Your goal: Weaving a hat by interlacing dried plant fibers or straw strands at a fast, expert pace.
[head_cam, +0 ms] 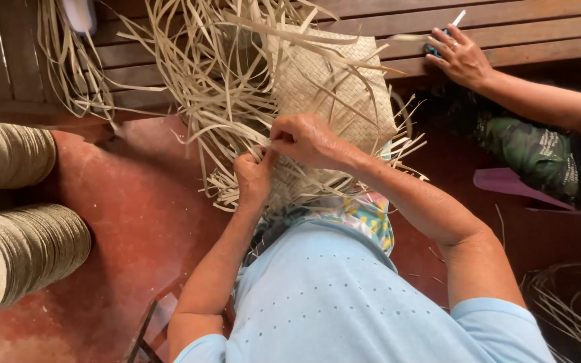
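Woven mat [331, 87] stands upright, loose strips [223, 74] fanning left | both hands [253, 176] [307, 138] pinch strips | a co-worker's hand [462, 57] on bench [539, 33] | stacked rolls [15, 228] left.

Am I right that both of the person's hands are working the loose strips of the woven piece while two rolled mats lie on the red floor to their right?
Not quite: the head view shows the rolled mats to the person's left. The rest holds: left hand and right hand both pinch loose strips of the woven piece above the red floor.
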